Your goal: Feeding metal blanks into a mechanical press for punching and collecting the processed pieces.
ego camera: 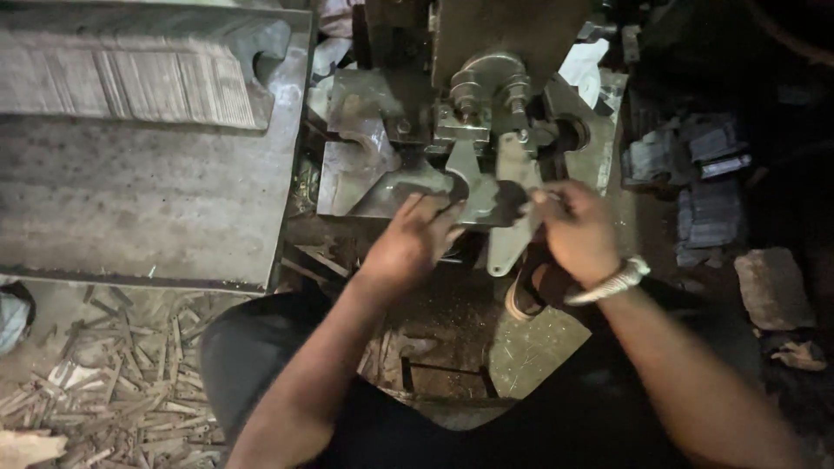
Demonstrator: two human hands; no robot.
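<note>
My left hand [415,240] rests on a flat grey metal blank [479,193] lying on the bed of a press machine [486,82], fingers curled over its near edge. My right hand [578,227], with a silver bracelet on the wrist, pinches the right end of the same blank beside the machine's die. A long strip of the metal [506,247] hangs down off the front of the bed between both hands. The punch head with two round bolts [491,87] stands directly above the blank.
A large steel plate [148,200] lies to the left, with a row of stacked thin metal pieces [130,82] on it. Metal offcuts [113,391] litter the floor at lower left. Dark stacked parts [704,174] sit at right. My sandalled foot [526,295] is below the machine.
</note>
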